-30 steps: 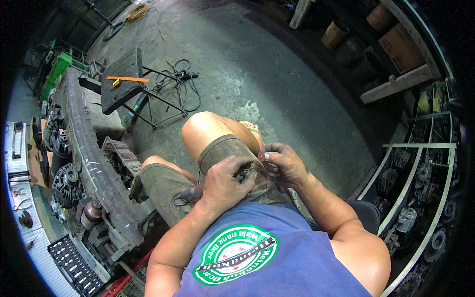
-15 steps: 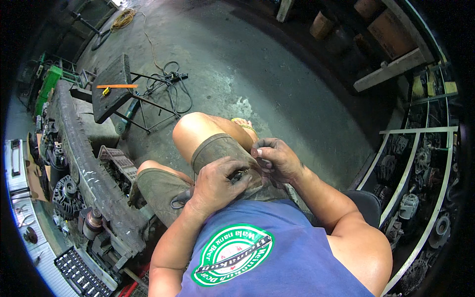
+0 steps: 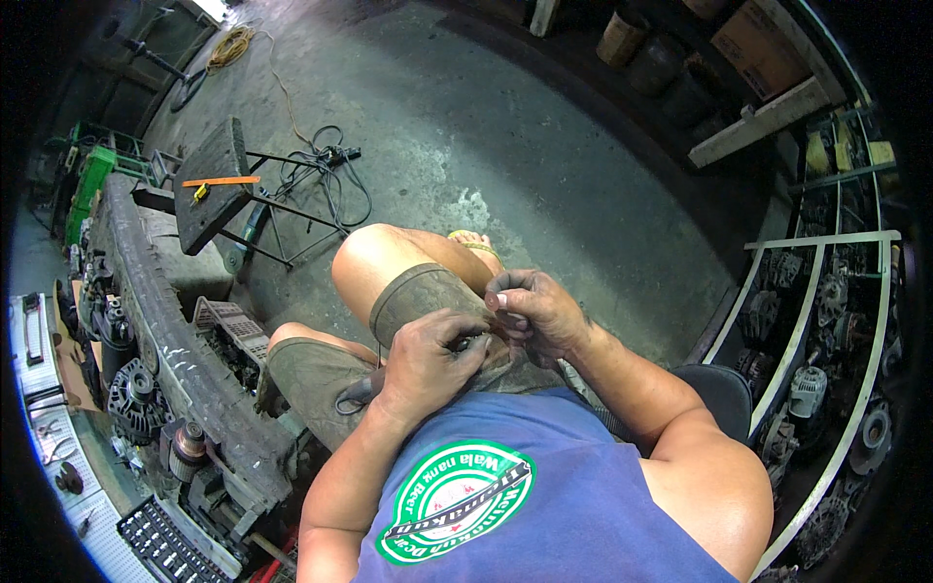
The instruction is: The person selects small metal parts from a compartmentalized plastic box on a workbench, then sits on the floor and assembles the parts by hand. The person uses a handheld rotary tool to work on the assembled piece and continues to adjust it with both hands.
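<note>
Over my lap, my left hand (image 3: 432, 358) is curled closed, palm down, its fingertips blackened with grime. Something small and dark shows between its thumb and forefinger, too hidden to name. By its wrist, a dark grey piece with a looped end (image 3: 354, 395) sticks out on the shorts; whether the hand grips it I cannot tell. My right hand (image 3: 539, 313) is just to the right, thumb and forefinger pinched together on something tiny that I cannot make out. Its other fingers curl in close to the left hand's fingertips. Under both hands are my dirty olive shorts (image 3: 423, 296).
A workbench (image 3: 185, 350) with motor parts stands at left, a socket set (image 3: 175, 544) below it. Ahead-left is a stool (image 3: 214, 185) bearing an orange strip (image 3: 222, 181); a black cable (image 3: 330, 175) lies beside it. Racks of alternators (image 3: 809, 391) stand at right.
The view has shifted slightly. Both hands keep almost the same place and grip over the lap, with only small finger movement.
</note>
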`<state>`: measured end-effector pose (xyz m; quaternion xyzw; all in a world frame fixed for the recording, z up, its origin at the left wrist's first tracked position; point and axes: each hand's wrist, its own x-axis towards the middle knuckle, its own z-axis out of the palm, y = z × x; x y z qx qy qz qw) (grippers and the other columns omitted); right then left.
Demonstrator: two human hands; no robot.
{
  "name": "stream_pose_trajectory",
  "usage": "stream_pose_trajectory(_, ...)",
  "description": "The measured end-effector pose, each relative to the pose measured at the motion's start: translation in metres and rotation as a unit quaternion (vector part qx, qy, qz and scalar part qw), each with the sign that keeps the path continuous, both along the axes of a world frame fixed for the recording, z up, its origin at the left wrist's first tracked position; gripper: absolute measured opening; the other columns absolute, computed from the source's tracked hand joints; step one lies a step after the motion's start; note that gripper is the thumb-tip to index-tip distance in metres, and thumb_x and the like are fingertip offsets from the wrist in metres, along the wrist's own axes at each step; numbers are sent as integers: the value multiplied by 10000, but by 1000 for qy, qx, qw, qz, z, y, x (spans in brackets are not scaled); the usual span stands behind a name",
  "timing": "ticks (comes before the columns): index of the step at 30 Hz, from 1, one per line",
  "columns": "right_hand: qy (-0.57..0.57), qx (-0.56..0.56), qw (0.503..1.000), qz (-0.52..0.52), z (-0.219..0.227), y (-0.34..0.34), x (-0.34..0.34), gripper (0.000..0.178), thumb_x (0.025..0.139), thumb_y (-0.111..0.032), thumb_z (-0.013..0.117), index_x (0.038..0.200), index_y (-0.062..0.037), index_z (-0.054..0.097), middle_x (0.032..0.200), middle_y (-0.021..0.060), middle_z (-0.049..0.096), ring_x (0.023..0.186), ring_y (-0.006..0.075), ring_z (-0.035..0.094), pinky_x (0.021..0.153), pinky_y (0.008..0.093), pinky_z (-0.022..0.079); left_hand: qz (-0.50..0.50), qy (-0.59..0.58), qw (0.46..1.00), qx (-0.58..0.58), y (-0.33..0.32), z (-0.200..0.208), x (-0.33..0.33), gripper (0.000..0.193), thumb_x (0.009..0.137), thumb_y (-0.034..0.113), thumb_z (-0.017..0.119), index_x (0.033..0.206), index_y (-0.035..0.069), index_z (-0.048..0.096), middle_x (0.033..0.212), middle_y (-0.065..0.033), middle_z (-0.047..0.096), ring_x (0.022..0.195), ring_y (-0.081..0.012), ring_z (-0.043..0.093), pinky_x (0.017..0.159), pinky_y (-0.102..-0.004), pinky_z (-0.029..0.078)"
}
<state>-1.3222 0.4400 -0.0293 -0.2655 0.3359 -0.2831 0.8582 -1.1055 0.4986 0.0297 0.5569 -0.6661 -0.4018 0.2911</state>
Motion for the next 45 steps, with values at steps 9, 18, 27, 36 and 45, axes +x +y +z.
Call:
stream_pose_trajectory(9,-24,14,1000,15,-3,1,-4,232,988,-256,782,1027,-43,699,706,-28,516,581,72,439,529,265,388,2,-4,1000,13,0,4,-1,189,893,98,825,1076,53,828,1013,-142,803,932,-315,798,827,-401,627)
stream_pose_trajectory(18,-14,31,999,9,-1,7,-4,258,984,-266,793,1049,-35,697,701,-32,515,573,79,442,544,277,409,9,15,1000,0,0,-2,-2,201,879,78,834,1078,52,827,1022,-144,807,940,-318,801,836,-403,629)
stream_pose_trajectory(27,-25,29,999,12,-2,7,-5,264,976,-249,793,1059,-20,692,717,-34,525,593,69,451,545,256,383,12,2,1000,-1,1,-3,-2,204,866,94,855,1064,57,825,1028,-132,810,941,-323,800,838,-409,632)
stream_pose_trajectory(36,-23,22,999,12,-6,9,-5,242,981,-218,765,1072,-6,692,768,-23,558,611,59,449,548,239,359,21,-28,998,-43,2,-3,-6,201,841,94,866,1037,80,825,1020,-110,808,915,-318,794,811,-407,631)
stream_pose_trajectory(45,-17,31,999,2,-12,12,-7,219,973,-178,727,1106,-9,686,855,-14,606,630,58,473,557,243,380,21,-2,1000,-5,1,-3,-5,176,846,81,861,1016,53,823,958,-133,806,877,-307,801,788,-401,624)
